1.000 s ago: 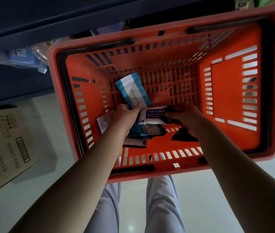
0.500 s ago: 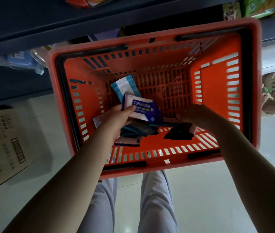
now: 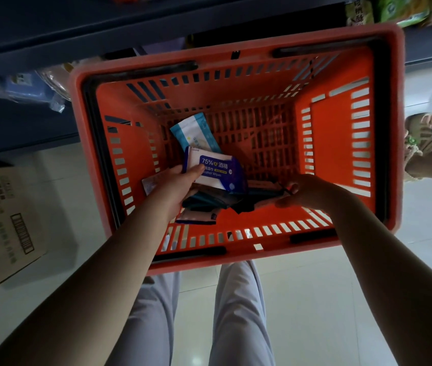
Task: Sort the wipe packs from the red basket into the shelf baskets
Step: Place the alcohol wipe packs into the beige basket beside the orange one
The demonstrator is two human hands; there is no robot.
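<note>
The red basket (image 3: pixel 336 143) stands on the floor in front of me, both hands inside it. My left hand (image 3: pixel 175 186) holds a blue-and-white alcohol wipe pack (image 3: pixel 216 171), thumb on its face, together with a light blue pack (image 3: pixel 196 133) behind it. My right hand (image 3: pixel 307 191) reaches down to the dark packs (image 3: pixel 225 203) on the basket floor and pinches the end of a dark pack there. A further small pack (image 3: pixel 196 217) lies flat below my left hand.
A dark shelf (image 3: pixel 130 25) runs along the top, with packaged goods at the upper right (image 3: pixel 394 9) and a blue pack at the left (image 3: pixel 27 85). A cardboard box (image 3: pixel 3 220) lies on the floor at left. Another person's sandalled foot (image 3: pixel 426 143) stands right of the basket.
The alcohol wipe pack passed from my right hand into my left hand. My right hand moved right and down onto the dark packs.
</note>
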